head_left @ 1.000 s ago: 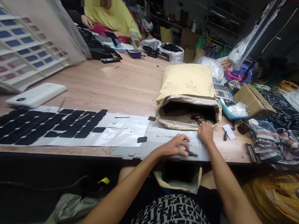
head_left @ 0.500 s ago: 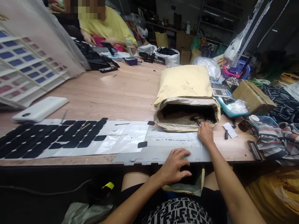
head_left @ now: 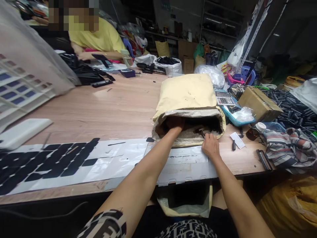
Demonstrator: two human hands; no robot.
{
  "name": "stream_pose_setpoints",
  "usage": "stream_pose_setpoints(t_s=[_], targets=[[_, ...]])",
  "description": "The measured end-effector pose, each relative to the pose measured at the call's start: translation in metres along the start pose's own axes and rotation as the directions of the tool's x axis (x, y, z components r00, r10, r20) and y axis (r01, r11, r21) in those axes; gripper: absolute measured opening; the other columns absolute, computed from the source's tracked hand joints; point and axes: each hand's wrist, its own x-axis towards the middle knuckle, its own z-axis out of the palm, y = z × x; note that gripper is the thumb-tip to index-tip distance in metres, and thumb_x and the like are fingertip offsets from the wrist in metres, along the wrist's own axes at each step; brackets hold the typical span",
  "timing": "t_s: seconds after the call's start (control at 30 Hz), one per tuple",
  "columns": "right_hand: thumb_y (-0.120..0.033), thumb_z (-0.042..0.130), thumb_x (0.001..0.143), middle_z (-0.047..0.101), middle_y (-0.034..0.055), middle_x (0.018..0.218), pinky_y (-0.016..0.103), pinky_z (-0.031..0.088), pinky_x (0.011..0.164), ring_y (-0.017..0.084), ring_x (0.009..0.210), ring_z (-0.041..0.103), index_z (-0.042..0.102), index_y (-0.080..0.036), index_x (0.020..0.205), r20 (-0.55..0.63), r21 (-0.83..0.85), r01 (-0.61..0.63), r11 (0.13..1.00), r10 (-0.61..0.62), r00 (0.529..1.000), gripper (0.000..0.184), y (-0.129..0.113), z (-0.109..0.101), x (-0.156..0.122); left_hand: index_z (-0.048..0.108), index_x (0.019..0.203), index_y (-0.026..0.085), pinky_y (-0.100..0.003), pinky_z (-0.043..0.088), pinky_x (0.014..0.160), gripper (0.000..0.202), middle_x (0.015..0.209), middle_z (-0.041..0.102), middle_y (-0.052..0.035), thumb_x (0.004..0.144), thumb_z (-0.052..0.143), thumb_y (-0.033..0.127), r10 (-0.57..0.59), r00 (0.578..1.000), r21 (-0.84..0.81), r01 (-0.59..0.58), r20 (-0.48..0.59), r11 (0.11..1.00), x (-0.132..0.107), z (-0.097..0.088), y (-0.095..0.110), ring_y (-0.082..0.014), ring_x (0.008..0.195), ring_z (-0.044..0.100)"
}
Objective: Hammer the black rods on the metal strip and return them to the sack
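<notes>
A cream paper sack [head_left: 187, 91] lies on the table with its dark mouth facing me. My left hand [head_left: 175, 123] reaches into that mouth, and its fingers are hidden in the shadow. At the sack's lower right rim, my right hand [head_left: 211, 145] is closed around a small dark tool with a crosswise head [head_left: 201, 132], shaped much like a razor. What else the sack contains is too dark to make out. Under the sack's front edge lies a flat grey sheet [head_left: 183, 167] along the table's edge.
White sheet with rows of black rounded pieces [head_left: 74, 155] lies left. A calculator [head_left: 224, 98], blue tray [head_left: 237, 120], cardboard box [head_left: 260, 102] and striped cloth [head_left: 289, 145] are right. Below the table edge hangs another open sack [head_left: 184, 210]. A person in yellow [head_left: 96, 41] sits across.
My left hand has moved from above the table's front edge forward into the sack. My right hand stays at the rim with the small tool. The view has shifted somewhat.
</notes>
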Motion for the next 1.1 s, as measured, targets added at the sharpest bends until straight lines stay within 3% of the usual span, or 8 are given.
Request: stream_pose_setpoints(t_s=[0.1, 0.2, 0.33, 0.47, 0.6, 0.9, 1.03, 1.1], targets=[[-0.019, 0.046, 0.093, 0.056, 0.0130, 0.107, 0.036, 0.040, 0.082, 0.028, 0.101, 0.048, 0.056, -0.016, 0.112, 0.004, 0.000, 0.000, 1.000, 0.000, 1.000, 0.022, 0.000, 0.001, 0.000, 0.071, 0.111, 0.007, -0.048, 0.050, 0.084, 0.041, 0.112, 0.069, -0.0246, 0.088, 0.060, 0.040, -0.134, 0.989, 0.065, 0.137, -0.056, 0.988, 0.005, 0.001, 0.002, -0.0426, 0.106, 0.064], [-0.019, 0.046, 0.093, 0.056, 0.0126, 0.108, 0.036, 0.040, 0.082, 0.028, 0.102, 0.048, 0.056, -0.016, 0.112, 0.009, 0.013, -0.012, 1.000, 0.011, 1.000, 0.022, -0.001, 0.000, 0.001, 0.073, 0.106, 0.010, -0.044, 0.051, 0.081, 0.038, 0.108, 0.071, -0.0215, 0.085, 0.063, 0.040, -0.088, 0.996, 0.071, 0.086, 0.023, 0.994, -0.004, -0.008, -0.004, -0.0398, 0.102, 0.066], [-0.020, 0.047, 0.092, 0.057, 0.0124, 0.108, 0.036, 0.041, 0.085, 0.027, 0.102, 0.049, 0.057, -0.016, 0.112, 0.038, 0.043, -0.030, 0.999, 0.028, 0.999, 0.022, -0.001, -0.003, 0.002, 0.077, 0.098, 0.017, -0.034, 0.050, 0.078, 0.033, 0.097, 0.075, -0.0112, 0.084, 0.066, 0.045, 0.162, 0.985, -0.079, -0.157, 0.059, 0.984, -0.051, -0.025, -0.026, -0.0287, 0.093, 0.068], [-0.020, 0.047, 0.093, 0.057, 0.0134, 0.112, 0.037, 0.041, 0.086, 0.028, 0.105, 0.048, 0.056, -0.017, 0.115, 0.062, 0.059, -0.038, 0.998, 0.034, 0.997, 0.024, -0.001, -0.006, 0.003, 0.078, 0.099, 0.022, -0.028, 0.049, 0.077, 0.020, 0.093, 0.074, -0.0034, 0.083, 0.071, 0.034, 0.524, 0.843, -0.287, -0.477, 0.117, 0.831, -0.116, -0.021, -0.055, -0.0191, 0.084, 0.066], [-0.019, 0.045, 0.094, 0.056, 0.0144, 0.114, 0.038, 0.041, 0.087, 0.028, 0.106, 0.047, 0.056, -0.016, 0.118, 0.071, 0.062, -0.046, 0.997, 0.042, 0.997, 0.027, 0.001, -0.007, 0.003, 0.077, 0.095, 0.021, -0.033, 0.048, 0.086, 0.013, 0.089, 0.068, -0.0047, 0.085, 0.071, 0.026, 0.562, 0.820, -0.253, -0.524, 0.109, 0.813, -0.152, -0.001, -0.066, -0.0210, 0.090, 0.062], [-0.020, 0.047, 0.094, 0.060, 0.0141, 0.117, 0.036, 0.041, 0.094, 0.027, 0.110, 0.051, 0.062, -0.017, 0.126, 0.128, 0.224, -0.096, 0.970, 0.068, 0.989, 0.035, 0.006, -0.018, 0.010, 0.077, 0.095, 0.021, -0.034, 0.044, 0.082, 0.017, 0.083, 0.062, -0.0029, 0.080, 0.077, 0.029, 0.557, 0.825, -0.303, -0.507, 0.101, 0.807, -0.137, 0.015, -0.057, -0.0214, 0.088, 0.056], [-0.022, 0.048, 0.093, 0.064, 0.0095, 0.104, 0.032, 0.046, 0.088, 0.023, 0.098, 0.058, 0.066, -0.018, 0.124, 0.153, 0.317, -0.102, 0.943, 0.056, 0.987, 0.036, 0.017, -0.038, 0.008, 0.076, 0.092, 0.020, -0.033, 0.043, 0.082, 0.014, 0.082, 0.062, -0.0025, 0.080, 0.076, 0.026, 0.547, 0.834, -0.338, -0.495, 0.076, 0.801, -0.137, 0.017, -0.061, -0.0208, 0.088, 0.056], [-0.025, 0.046, 0.094, 0.064, 0.0069, 0.098, 0.031, 0.049, 0.082, 0.020, 0.090, 0.060, 0.065, -0.018, 0.126, 0.104, 0.479, -0.090, 0.873, 0.046, 0.994, 0.039, 0.020, -0.046, -0.007, 0.076, 0.092, 0.019, -0.033, 0.043, 0.081, 0.014, 0.080, 0.061, -0.0025, 0.080, 0.075, 0.026, 0.538, 0.841, -0.334, -0.489, 0.066, 0.806, -0.138, 0.018, -0.061, -0.0208, 0.087, 0.056]])
